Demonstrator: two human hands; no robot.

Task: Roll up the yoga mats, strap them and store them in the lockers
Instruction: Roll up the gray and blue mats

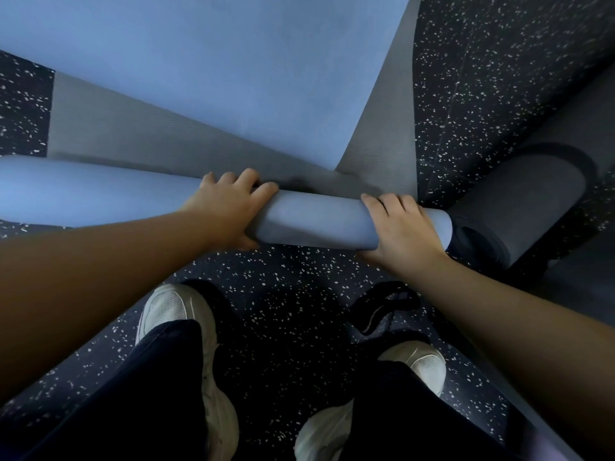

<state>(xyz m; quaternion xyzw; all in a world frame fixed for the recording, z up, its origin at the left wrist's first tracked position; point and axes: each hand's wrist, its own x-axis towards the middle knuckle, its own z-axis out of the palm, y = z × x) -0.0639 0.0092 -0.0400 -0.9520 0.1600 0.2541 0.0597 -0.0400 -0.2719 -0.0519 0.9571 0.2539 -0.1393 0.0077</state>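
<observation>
A blue yoga mat [216,78] with a grey underside lies on the dark speckled floor, partly rolled into a tube [316,219] that runs from the left edge to the right of centre. My left hand [229,207] grips the roll near its middle, fingers curled over the top. My right hand [402,224] grips the roll's right end, thumb underneath. A grey band of the mat's underside [149,134] shows just beyond the roll. A black strap [382,311] lies on the floor near my right foot.
A dark grey rolled mat [519,197] lies just right of the blue roll's end. My two white shoes [176,314] and dark trouser legs stand on the speckled floor [283,294] right behind the roll.
</observation>
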